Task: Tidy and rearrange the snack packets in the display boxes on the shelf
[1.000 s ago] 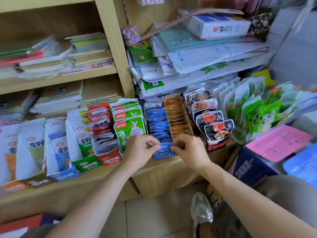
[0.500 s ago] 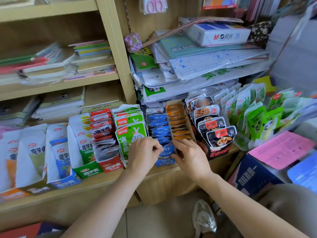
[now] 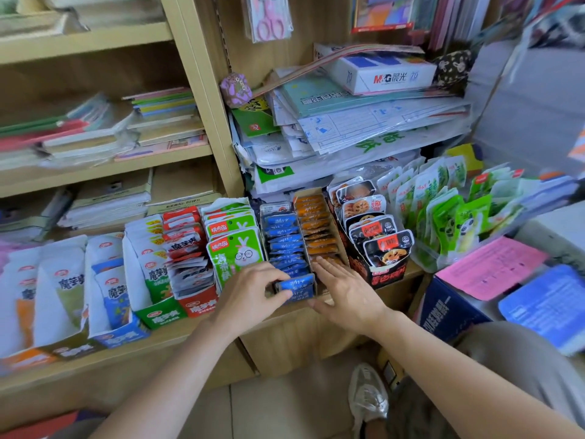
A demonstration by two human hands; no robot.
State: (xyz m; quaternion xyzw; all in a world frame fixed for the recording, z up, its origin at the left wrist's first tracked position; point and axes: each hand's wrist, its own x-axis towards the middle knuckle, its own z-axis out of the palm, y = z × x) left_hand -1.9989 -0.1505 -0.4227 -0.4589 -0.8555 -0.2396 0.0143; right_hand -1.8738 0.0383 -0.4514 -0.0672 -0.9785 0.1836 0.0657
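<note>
A narrow display box (image 3: 330, 217) on the shelf holds a row of blue snack packets (image 3: 285, 240) beside a row of orange snack packets (image 3: 319, 229). My left hand (image 3: 250, 297) pinches the front blue packet (image 3: 296, 286) at the box's front end. My right hand (image 3: 345, 289) lies with straight fingers on the front of the orange row, touching the nearest orange packets. To the left stand green rabbit packets (image 3: 235, 253); to the right is a black box of dark packets (image 3: 378, 245).
Further left stand red, green and blue boxes of white packets (image 3: 152, 277). Green panda packets (image 3: 456, 217) fill a clear tub at the right. Stacked papers and an M&G box (image 3: 383, 72) lie above. Pink and blue sheets (image 3: 493, 267) rest on a carton at right.
My right hand has let go of the box front and spread its fingers over the orange row. My left hand stays on the front blue packet. The view has shifted downward.
</note>
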